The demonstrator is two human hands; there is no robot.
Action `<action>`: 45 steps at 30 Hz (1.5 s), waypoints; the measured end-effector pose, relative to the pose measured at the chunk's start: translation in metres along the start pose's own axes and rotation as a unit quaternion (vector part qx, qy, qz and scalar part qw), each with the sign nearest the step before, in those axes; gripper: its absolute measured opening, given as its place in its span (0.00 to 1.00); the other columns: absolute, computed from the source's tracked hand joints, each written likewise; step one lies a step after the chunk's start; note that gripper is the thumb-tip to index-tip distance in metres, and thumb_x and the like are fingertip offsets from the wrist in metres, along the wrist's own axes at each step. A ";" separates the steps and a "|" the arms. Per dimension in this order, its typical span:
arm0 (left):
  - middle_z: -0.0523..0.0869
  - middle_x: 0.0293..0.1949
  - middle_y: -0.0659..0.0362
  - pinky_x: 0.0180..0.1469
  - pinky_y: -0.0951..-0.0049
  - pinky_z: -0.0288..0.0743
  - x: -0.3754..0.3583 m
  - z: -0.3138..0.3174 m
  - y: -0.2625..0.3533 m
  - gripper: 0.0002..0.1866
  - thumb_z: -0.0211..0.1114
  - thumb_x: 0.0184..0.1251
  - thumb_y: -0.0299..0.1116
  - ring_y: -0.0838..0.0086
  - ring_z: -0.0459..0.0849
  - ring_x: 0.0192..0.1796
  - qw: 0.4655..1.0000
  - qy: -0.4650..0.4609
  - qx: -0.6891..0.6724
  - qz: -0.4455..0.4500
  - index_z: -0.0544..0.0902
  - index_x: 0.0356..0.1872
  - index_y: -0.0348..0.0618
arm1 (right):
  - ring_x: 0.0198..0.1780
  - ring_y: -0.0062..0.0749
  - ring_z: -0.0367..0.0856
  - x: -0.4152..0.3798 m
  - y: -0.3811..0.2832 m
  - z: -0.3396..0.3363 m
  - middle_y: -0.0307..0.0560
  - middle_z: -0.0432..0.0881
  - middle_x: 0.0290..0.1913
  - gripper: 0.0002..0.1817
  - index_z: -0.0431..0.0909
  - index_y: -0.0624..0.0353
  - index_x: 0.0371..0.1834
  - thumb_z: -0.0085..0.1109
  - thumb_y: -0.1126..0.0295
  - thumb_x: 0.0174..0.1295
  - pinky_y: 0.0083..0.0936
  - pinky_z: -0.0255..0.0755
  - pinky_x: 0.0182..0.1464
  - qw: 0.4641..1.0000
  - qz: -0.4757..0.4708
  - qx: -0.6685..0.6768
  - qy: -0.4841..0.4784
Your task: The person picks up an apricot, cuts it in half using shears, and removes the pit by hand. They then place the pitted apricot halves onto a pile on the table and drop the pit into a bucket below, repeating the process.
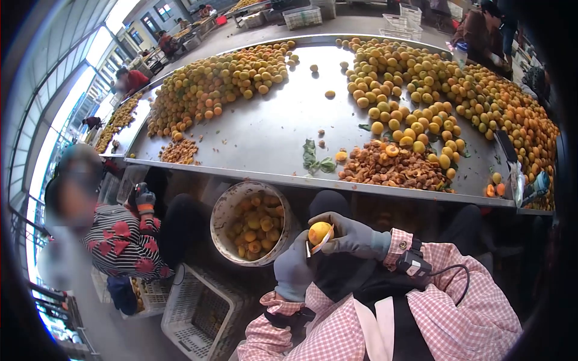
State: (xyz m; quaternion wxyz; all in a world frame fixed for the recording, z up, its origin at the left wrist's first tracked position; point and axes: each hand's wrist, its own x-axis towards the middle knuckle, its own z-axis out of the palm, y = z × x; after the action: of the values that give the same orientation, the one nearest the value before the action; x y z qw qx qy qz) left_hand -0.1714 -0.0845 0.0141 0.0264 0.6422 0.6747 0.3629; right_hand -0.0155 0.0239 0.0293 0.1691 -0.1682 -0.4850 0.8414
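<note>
My left hand [293,269], in a grey glove, is closed at the lap's upper edge, its fingers around a small metal blade [308,249] and the lower left side of a yellow-orange fruit [320,233]. My right hand [352,236], also gloved in grey, grips the same fruit from the right, with a thin pale-edged piece showing against the fruit's right side. Whether that piece is a blade or part of the fruit I cannot tell. Just left of my hands stands a white bucket [219,233] with many fruits inside.
Ahead, a metal table [259,135] bears heaps of fruit [229,81] and a pile of brown pits [394,170]. A white crate [174,301] sits at the lower left. A co-worker [123,237] in a striped, flowered top sits left; other people are farther off.
</note>
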 end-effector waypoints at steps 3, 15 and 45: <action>0.86 0.33 0.50 0.31 0.62 0.77 -0.006 -0.004 -0.005 0.23 0.69 0.58 0.36 0.54 0.86 0.31 1.000 0.020 0.004 -0.017 0.78 0.54 0.44 | 0.56 0.23 0.76 0.008 0.007 0.002 0.42 0.76 0.56 0.31 0.64 0.58 0.66 0.68 0.73 0.60 0.23 0.70 0.62 0.999 0.025 0.026 -0.005; 0.85 0.33 0.52 0.32 0.63 0.78 -0.014 -0.026 -0.019 0.23 0.69 0.58 0.39 0.56 0.85 0.32 0.994 0.022 0.099 -0.039 0.78 0.52 0.39 | 0.55 0.24 0.77 0.025 0.023 0.025 0.42 0.78 0.53 0.27 0.67 0.61 0.61 0.67 0.71 0.61 0.22 0.72 0.59 1.000 0.002 -0.015 0.012; 0.83 0.27 0.50 0.32 0.65 0.75 -0.027 -0.016 -0.052 0.10 0.64 0.63 0.31 0.60 0.84 0.29 0.982 0.008 -0.148 -0.118 0.81 0.45 0.44 | 0.51 0.29 0.81 0.029 0.039 0.016 0.44 0.77 0.53 0.27 0.64 0.59 0.65 0.63 0.72 0.64 0.25 0.78 0.52 0.994 0.002 0.091 0.062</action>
State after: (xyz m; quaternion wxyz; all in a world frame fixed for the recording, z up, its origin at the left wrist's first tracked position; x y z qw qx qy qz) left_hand -0.2185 -0.1115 -0.0133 0.1588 0.5443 0.6846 0.4581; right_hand -0.0534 0.0065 -0.0006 0.2120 -0.2047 -0.3949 0.8702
